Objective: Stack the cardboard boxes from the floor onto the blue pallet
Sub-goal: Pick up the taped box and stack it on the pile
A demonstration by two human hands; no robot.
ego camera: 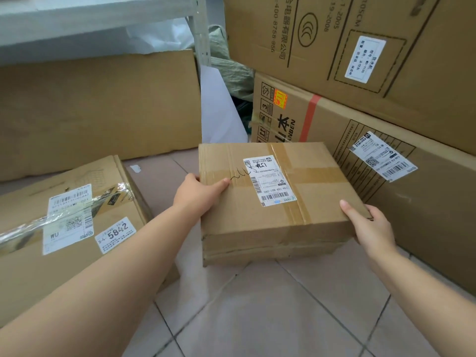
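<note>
— Reaching in from the bottom edge, both bare forearms stretch over the tiled floor (257, 318). What have they got?

— The left hand (199, 193) and right hand (371, 225) clamp the taped cardboard box (273, 202) by its two sides, thumbs on top, fingers (346, 208) curled round the edges.

— Where's it sitting?

— Low over the floor; touching or lifted, I cannot tell. A labelled box (72, 222) lies left, large stacked cartons (360, 99) stand behind on the right.
</note>
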